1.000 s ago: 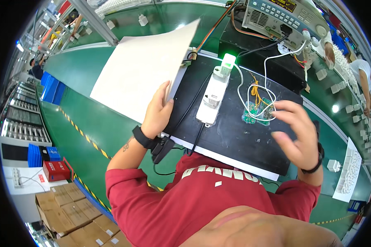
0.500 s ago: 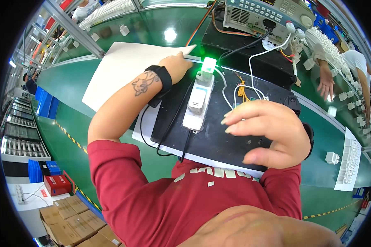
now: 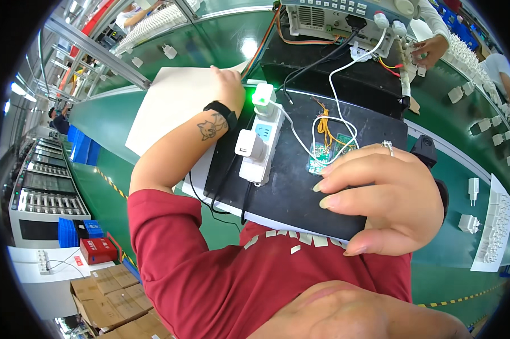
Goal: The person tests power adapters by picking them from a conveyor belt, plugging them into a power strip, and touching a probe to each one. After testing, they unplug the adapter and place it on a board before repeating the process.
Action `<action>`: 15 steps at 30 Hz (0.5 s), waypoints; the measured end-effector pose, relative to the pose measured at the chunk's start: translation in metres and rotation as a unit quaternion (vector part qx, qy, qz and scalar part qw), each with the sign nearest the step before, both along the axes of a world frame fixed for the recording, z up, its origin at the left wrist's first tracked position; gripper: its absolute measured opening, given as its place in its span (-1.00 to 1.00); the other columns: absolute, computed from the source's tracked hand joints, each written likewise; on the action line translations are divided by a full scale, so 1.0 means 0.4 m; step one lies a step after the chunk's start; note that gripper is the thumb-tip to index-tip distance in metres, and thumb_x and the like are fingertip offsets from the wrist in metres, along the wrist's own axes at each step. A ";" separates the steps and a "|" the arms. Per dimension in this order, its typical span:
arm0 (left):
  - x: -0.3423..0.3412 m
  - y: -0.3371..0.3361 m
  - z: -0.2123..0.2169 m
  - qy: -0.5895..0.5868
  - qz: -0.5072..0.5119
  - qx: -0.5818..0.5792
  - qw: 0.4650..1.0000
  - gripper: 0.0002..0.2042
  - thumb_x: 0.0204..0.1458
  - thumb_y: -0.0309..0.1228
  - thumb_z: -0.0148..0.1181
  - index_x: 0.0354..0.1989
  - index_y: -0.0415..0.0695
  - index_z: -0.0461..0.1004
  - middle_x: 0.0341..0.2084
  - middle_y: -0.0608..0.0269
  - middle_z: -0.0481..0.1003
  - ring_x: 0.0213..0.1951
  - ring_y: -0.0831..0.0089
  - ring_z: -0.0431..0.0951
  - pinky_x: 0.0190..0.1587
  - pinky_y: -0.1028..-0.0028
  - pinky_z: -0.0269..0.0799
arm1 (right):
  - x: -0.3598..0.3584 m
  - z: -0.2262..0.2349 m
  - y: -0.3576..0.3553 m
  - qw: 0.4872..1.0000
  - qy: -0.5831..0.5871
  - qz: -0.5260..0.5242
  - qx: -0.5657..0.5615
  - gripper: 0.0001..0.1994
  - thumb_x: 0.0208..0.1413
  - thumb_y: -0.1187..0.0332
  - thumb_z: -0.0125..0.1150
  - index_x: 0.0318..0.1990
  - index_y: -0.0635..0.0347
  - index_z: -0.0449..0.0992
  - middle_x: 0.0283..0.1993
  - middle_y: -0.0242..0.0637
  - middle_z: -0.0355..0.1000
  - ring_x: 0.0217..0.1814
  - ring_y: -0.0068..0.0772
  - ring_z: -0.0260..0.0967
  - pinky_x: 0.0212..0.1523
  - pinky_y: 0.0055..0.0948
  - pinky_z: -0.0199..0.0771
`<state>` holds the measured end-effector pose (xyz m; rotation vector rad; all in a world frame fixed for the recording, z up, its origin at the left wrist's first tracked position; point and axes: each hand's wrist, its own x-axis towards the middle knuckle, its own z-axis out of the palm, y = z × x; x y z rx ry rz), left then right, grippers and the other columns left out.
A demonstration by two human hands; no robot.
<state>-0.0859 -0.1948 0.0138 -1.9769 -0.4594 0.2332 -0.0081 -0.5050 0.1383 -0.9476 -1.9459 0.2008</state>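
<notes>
A white power strip (image 3: 273,134) lies on a black board (image 3: 300,195). A white USB charger (image 3: 248,144) stands in its near part. At its far end a white adapter (image 3: 263,94) glows green and has a white cable (image 3: 293,125) plugged in. My left hand (image 3: 228,86) is over the white sheet, left of the glowing adapter; its fingers are mostly hidden. My right hand (image 3: 388,195), wearing a ring, hovers open over the board's right side, fingers curved and thumb apart, nothing between them. Near its fingertips the cable loops over a green circuit board (image 3: 318,160) and orange-yellow wires (image 3: 323,127).
A bench instrument (image 3: 317,22) with plugged leads stands on a black case (image 3: 306,62) at the back. Another person's hand (image 3: 430,52) reaches in at its right. A small black camera-like device (image 3: 427,149) is beyond my right hand. Several white chargers lie at the right.
My left hand has moved left, away from the glowing adapter, and the green glow looks smaller. My right hand stays open, lower in view. The other person's hand has moved toward the instrument. The view has shifted.
</notes>
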 end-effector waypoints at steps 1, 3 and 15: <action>-0.002 0.006 0.008 -0.022 0.000 -0.021 1.000 -0.65 -0.04 -0.34 -0.07 -0.11 -0.26 0.40 -0.17 0.05 0.27 -0.11 0.08 0.28 0.07 -0.20 -0.05 | 0.002 0.000 -0.005 1.000 -0.004 -0.006 0.007 -0.57 -0.09 0.14 0.24 -0.18 0.32 0.41 -0.22 -0.04 0.38 -0.26 -0.10 0.41 -0.26 -0.33 0.43; -0.013 0.014 0.020 -0.007 0.002 -0.071 0.997 -0.64 -0.03 -0.36 -0.07 -0.08 -0.28 0.37 -0.14 0.06 0.25 -0.09 0.08 0.25 0.09 -0.24 -0.10 | 0.004 0.001 -0.013 1.000 -0.008 -0.011 0.016 -0.56 -0.11 0.12 0.25 -0.19 0.32 0.41 -0.23 -0.05 0.38 -0.27 -0.11 0.41 -0.27 -0.33 0.44; -0.018 -0.001 0.030 0.073 -0.068 0.088 0.991 -0.63 0.02 -0.29 -0.10 -0.02 -0.18 0.35 -0.02 0.15 0.26 0.15 0.13 0.12 0.20 -0.17 -0.32 | 0.013 0.004 -0.055 0.999 -0.008 -0.014 0.040 -0.55 -0.13 0.10 0.26 -0.20 0.30 0.43 -0.25 -0.06 0.39 -0.29 -0.12 0.42 -0.35 -0.36 0.43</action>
